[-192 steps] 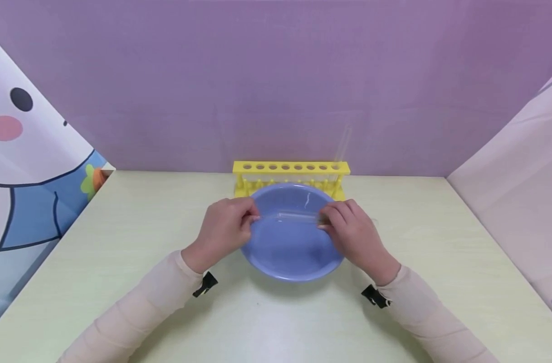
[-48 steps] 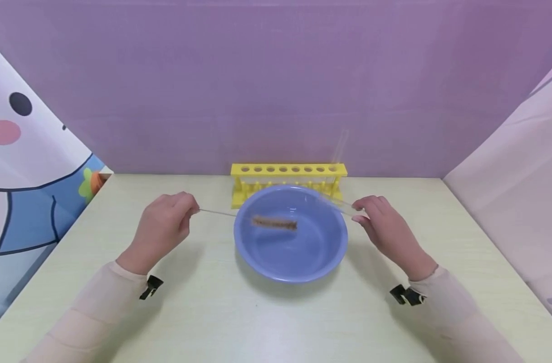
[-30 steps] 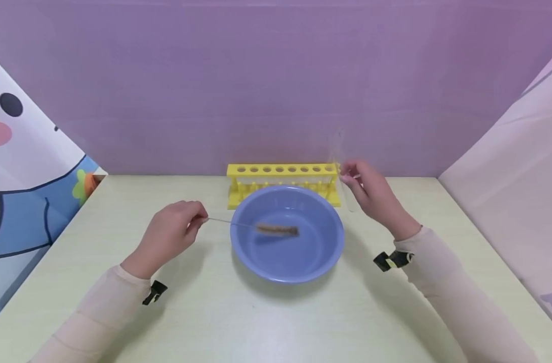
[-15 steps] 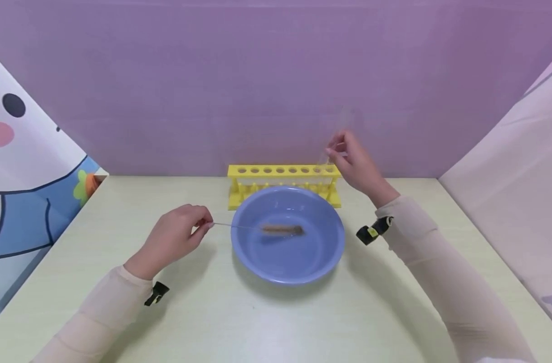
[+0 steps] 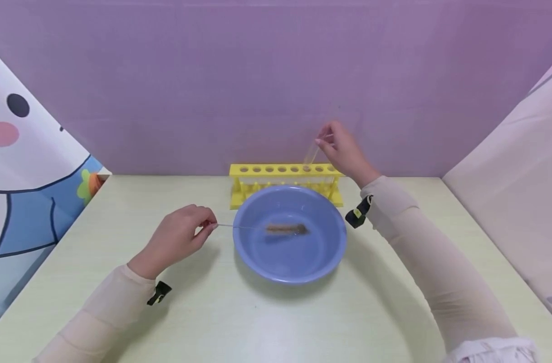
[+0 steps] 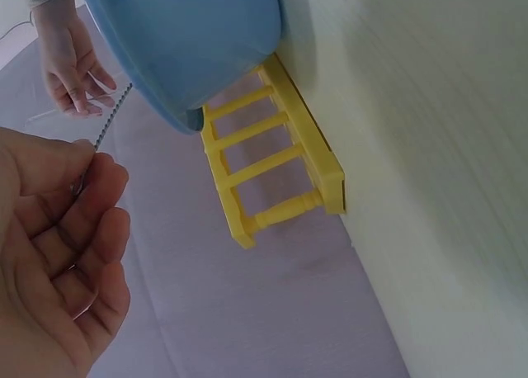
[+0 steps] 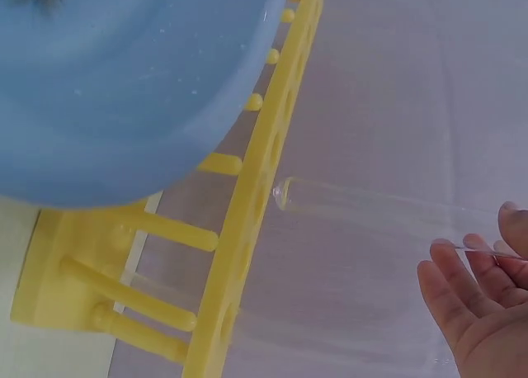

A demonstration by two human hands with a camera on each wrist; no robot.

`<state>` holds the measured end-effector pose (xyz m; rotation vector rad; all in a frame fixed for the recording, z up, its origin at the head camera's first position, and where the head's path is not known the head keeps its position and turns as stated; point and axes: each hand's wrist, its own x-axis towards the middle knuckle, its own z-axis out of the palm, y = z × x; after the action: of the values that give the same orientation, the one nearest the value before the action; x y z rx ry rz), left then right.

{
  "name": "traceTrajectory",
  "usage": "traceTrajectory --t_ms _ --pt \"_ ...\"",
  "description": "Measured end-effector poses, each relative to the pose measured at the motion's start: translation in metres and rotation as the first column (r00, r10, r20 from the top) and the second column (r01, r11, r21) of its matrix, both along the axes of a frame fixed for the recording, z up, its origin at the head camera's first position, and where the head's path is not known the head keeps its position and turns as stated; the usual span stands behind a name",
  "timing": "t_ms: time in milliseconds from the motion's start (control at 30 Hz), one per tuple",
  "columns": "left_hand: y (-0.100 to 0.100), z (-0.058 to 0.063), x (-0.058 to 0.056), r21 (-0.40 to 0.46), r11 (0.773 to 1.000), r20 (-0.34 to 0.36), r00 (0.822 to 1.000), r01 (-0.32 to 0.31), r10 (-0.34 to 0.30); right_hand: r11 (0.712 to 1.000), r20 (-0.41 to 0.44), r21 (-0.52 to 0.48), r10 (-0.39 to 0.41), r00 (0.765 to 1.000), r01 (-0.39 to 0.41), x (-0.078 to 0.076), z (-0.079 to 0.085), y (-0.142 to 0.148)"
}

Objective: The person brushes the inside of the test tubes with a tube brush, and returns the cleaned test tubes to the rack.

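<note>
My left hand pinches the thin twisted-wire handle of a test tube brush. Its brown bristles hang over the inside of the blue basin. Farther back, my right hand holds a clear test tube near its upper end, slanted. The tube's rounded bottom is right at one of the holes in the yellow test tube rack, right of the rack's middle. In the right wrist view, fingertips and thumb meet on the tube, partly out of frame.
The basin stands on the pale table, directly in front of the rack and hiding part of its base. A second clear tube shows faintly at the rack's end in the right wrist view. A purple backdrop rises behind the rack.
The brush has come out of the tube. My right hand has carried the tube up and back from the basin, then leftward to a rack hole. The brush shifts slightly right over the basin.
</note>
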<state>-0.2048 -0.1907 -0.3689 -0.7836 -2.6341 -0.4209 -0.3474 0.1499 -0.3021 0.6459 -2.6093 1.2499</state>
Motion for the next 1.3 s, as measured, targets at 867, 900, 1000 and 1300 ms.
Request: traceTrajectory --t_ms 867,900,1000,1300 --pt "-0.001 -0.004 -0.001 0.011 1.0 -0.046 0.999 0.015 -0.015 0.977 0.272 0.181 0.057 0.961 -0.11 -0.02 -0.017 -0.016" --pt "-0.002 -0.005 -0.001 0.01 1.0 -0.045 0.999 0.013 -0.013 0.975 0.275 0.193 0.057 0.96 -0.113 -0.02 -0.018 -0.017" --pt "-0.001 -0.005 -0.001 0.008 1.0 -0.042 0.999 0.007 -0.007 0.967 0.277 0.222 0.056 0.959 -0.121 -0.023 -0.019 -0.017" --pt "-0.001 -0.006 -0.001 0.004 1.0 -0.058 0.998 0.008 -0.008 0.962 0.297 0.251 0.027 0.955 -0.105 -0.027 -0.025 -0.014"
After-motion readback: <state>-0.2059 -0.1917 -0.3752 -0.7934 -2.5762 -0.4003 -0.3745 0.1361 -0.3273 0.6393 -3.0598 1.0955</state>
